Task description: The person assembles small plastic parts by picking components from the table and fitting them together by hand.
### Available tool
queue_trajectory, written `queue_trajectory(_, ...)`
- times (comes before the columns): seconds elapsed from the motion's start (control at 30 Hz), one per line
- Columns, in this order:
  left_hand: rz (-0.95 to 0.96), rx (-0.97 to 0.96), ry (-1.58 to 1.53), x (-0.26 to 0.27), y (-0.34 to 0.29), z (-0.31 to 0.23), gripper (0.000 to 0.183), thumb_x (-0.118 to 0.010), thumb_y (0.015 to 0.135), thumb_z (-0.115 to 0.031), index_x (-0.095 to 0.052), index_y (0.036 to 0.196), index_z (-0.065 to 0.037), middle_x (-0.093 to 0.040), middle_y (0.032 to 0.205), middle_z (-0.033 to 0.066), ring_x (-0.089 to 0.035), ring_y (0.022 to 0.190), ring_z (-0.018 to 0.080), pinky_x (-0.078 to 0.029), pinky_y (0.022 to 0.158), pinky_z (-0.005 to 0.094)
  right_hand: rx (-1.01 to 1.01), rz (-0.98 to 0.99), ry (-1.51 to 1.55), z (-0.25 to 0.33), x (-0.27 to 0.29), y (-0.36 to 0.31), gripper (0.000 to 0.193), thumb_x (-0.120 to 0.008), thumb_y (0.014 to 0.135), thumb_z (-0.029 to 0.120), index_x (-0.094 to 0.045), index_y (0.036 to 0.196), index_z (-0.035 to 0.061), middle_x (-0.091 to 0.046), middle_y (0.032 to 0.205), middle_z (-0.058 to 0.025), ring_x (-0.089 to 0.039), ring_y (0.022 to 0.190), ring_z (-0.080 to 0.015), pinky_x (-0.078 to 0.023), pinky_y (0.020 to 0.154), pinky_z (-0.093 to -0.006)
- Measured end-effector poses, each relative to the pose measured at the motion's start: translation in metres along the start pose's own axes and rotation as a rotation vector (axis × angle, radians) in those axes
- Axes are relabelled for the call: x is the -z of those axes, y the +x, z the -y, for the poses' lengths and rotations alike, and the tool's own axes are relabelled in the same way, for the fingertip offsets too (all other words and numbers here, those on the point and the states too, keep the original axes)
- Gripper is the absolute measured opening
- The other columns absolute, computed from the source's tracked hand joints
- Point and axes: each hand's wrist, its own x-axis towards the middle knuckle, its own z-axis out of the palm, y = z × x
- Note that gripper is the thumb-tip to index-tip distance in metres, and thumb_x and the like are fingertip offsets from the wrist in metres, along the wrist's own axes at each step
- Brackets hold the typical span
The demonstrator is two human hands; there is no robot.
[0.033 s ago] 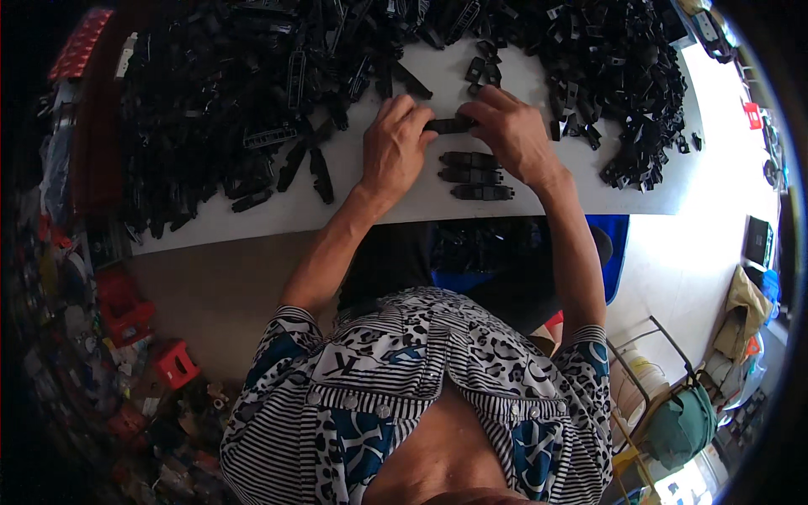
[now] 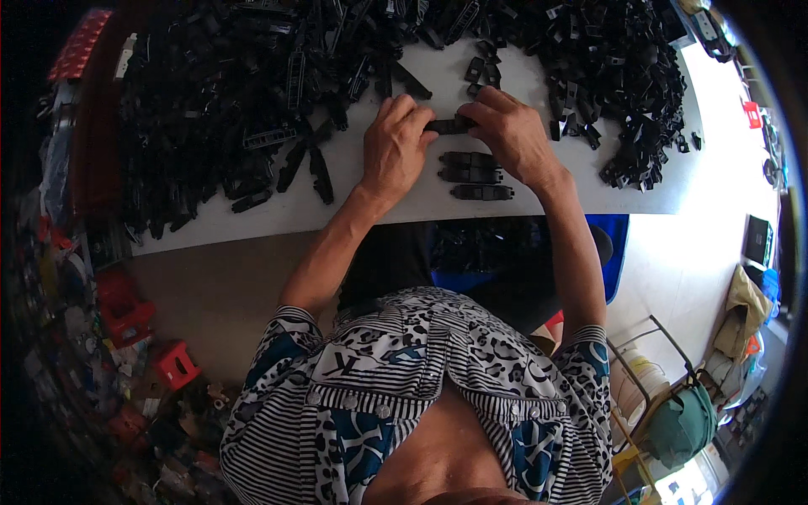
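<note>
Above the white table my two hands hold one long black plastic part [image 2: 449,126] between them. My left hand [image 2: 396,139] pinches its left end, and my right hand [image 2: 512,135] grips the right end, with the fingertips partly hiding it. Just nearer to me, three similar black parts [image 2: 471,175] lie side by side in a short stack of rows. Some small black pieces [image 2: 481,69] rest on the table beyond my right fingers.
A large heap of long black parts [image 2: 278,93] covers the table's left and back. Smaller black pieces [image 2: 631,93] are piled at the right. Below the table's front edge is a blue bin [image 2: 617,252] with dark contents. Red stools [image 2: 175,364] stand at the lower left.
</note>
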Motion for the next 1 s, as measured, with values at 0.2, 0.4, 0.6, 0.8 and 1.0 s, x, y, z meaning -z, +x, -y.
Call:
queue_trajectory(0.2,0.001,-0.015,-0.005,0.000,0.002,-0.001,0.027,-0.078,0.071,0.002,-0.068,0.096,-0.001,-0.060,0.092,0.0089,-0.060,0.087,0.0279,-0.050,0.076,0.0384,0.042,-0.017,-0.063,-0.003,-0.002,-0.001,0.013,-0.068,0.079,0.003,-0.061,0.089,-0.0007,-0.057,0.090,-0.0110,-0.063,0.087,-0.0303,-0.053,0.071,-0.0420)
queue_trajectory(0.4,-0.027,-0.115,-0.109,-0.002,0.005,0.007,0.025,-0.077,0.066,0.007,-0.067,0.088,0.002,-0.059,0.085,0.0110,-0.061,0.083,0.0295,-0.050,0.071,0.0391,0.120,0.026,0.050,-0.005,0.000,-0.001,0.015,-0.068,0.076,0.002,-0.060,0.088,-0.0017,-0.055,0.088,-0.0120,-0.063,0.080,-0.0317,-0.053,0.068,-0.0417)
queue_trajectory(0.6,0.032,-0.151,-0.165,-0.004,0.001,-0.002,0.025,-0.076,0.065,0.008,-0.067,0.087,0.003,-0.059,0.083,0.0116,-0.061,0.079,0.0294,-0.050,0.069,0.0380,0.107,0.047,0.145,-0.002,-0.007,-0.004,0.015,-0.069,0.077,0.006,-0.062,0.088,-0.0003,-0.056,0.087,-0.0127,-0.063,0.078,-0.0322,-0.053,0.068,-0.0413)
queue_trajectory(0.8,0.084,-0.105,-0.071,0.015,0.015,0.004,0.026,-0.068,0.076,0.009,-0.070,0.101,0.001,-0.060,0.094,0.0101,-0.060,0.086,0.0278,-0.052,0.073,0.0367,-0.240,-0.092,0.189,-0.019,0.015,-0.009,0.015,-0.073,0.081,0.013,-0.065,0.090,0.0029,-0.062,0.084,-0.0122,-0.065,0.080,-0.0308,-0.053,0.067,-0.0406)
queue_trajectory(1.0,0.027,-0.190,0.492,0.001,0.049,0.026,0.029,-0.068,0.076,0.007,-0.071,0.103,-0.004,-0.058,0.104,0.0079,-0.052,0.104,0.0267,-0.046,0.093,0.0419,-0.273,-0.090,-0.174,-0.018,0.001,-0.001,0.031,-0.077,0.077,0.017,-0.060,0.099,0.0037,-0.060,0.096,-0.0122,-0.065,0.091,-0.0318,-0.054,0.070,-0.0423)
